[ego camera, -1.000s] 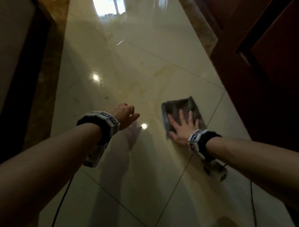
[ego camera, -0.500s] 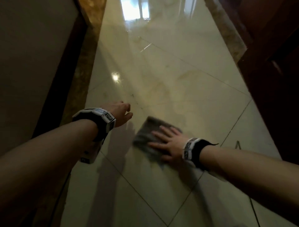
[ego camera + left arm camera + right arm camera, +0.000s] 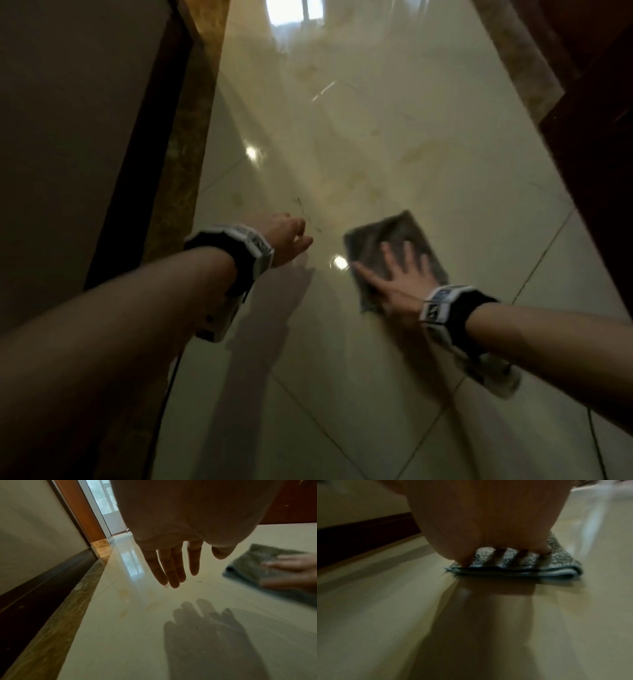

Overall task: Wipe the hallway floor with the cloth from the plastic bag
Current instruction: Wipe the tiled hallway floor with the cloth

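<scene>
My right hand [image 3: 399, 281] flat, fingers spread, pressing folded grey cloth [image 3: 394, 240] onto floor [image 3: 342, 359]. My left hand [image 3: 286, 238] hovers above floor, fingers straight, empty, beside cloth.

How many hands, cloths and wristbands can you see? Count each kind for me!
Hands: 2, the left hand open above the floor, the right hand flat on the cloth.
Cloths: 1, the grey cloth.
Wristbands: 2, left wristband and right wristband.
Total: 5

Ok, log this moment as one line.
wipe underway | right hand flat on folded cloth | left hand open, above floor
</scene>
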